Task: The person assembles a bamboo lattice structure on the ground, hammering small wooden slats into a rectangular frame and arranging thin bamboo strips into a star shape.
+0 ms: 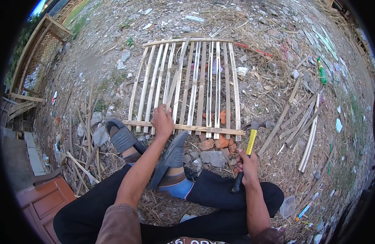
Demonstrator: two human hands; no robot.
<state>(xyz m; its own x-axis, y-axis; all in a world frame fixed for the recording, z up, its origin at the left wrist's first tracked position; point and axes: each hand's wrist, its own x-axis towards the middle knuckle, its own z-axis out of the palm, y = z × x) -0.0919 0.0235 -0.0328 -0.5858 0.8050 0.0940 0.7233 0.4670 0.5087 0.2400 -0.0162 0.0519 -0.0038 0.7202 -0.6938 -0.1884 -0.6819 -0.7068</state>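
Observation:
A slatted frame (222,131) of thin wooden or bamboo strips lies on the ground before me, its slats running between a near and a far rail. My left hand (162,122) is closed at the near rail, around the lower end of a slat (177,75) that slants across the others. In my right hand (248,167) is a hammer (251,141) with a yellow and black handle. The hammer's head is up, beside the near rail's right end. My left fingertips are partly hidden. Both sandalled feet are close to the near rail.
Loose wooden strips (307,136) lie at the right, near a green bottle (321,71). Broken bricks (223,142) and stones sit under the near rail. A lattice panel (37,61) leans at the far left. A brown wooden panel (47,203) is at lower left.

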